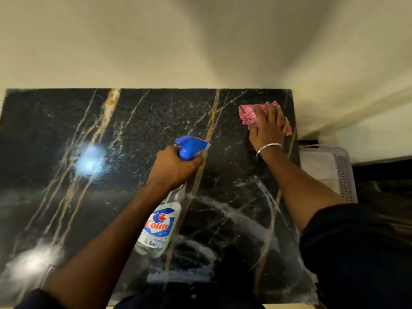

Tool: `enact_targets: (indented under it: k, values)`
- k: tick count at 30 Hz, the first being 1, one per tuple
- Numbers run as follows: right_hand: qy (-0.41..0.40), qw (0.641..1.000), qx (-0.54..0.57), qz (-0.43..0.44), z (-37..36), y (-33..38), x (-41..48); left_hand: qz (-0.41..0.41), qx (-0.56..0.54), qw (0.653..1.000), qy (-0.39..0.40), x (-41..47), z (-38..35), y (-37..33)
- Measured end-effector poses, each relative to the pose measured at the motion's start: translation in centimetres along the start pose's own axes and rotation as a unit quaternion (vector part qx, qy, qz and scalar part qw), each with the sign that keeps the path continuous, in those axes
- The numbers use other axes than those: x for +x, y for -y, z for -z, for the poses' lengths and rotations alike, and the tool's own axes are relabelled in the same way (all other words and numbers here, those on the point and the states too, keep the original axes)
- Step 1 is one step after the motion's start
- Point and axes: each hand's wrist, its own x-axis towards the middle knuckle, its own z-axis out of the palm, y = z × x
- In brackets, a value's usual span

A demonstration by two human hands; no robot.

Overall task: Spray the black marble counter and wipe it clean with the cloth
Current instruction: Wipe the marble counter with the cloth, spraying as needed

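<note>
Left hand (176, 167) is clenched around the neck of the Colin spray bottle (159, 228), clear body hanging down under the forearm, blue trigger head (192, 147) poking out above the knuckles, over the middle of the black marble counter (66, 134). Right hand (268, 128), silver bangle (267, 148) on the wrist, lies flat with fingers spread, pressing the pink striped cloth (247, 112) onto the far right corner of the slab. Pale wet smears curl across the near half of the marble, and two bright light glares sit on its left side. A white perforated basket (341, 170) stands just beside the counter's right edge.
</note>
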Motion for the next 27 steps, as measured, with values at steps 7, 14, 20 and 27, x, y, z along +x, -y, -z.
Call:
enact_targets:
  k: [7,14,20,27]
  values:
    - [-0.002,0.998,0.001,0.055,-2.1,7.2,-5.1,0.014,-0.007,0.999,-0.042,-1.5,3.1,2.6]
    - [0.044,0.988,-0.035,0.144,-4.3,8.7,-15.3,-0.005,-0.007,0.999,-0.041,-2.4,4.0,4.3]
    - [0.019,0.996,-0.053,0.07,-2.9,3.7,-17.3,-0.023,-0.01,0.999,-0.027,-4.0,6.9,7.1]
    - [-0.007,0.992,0.02,-0.124,-4.6,12.7,-14.9,-0.021,0.012,0.998,-0.055,-5.0,11.0,10.4]
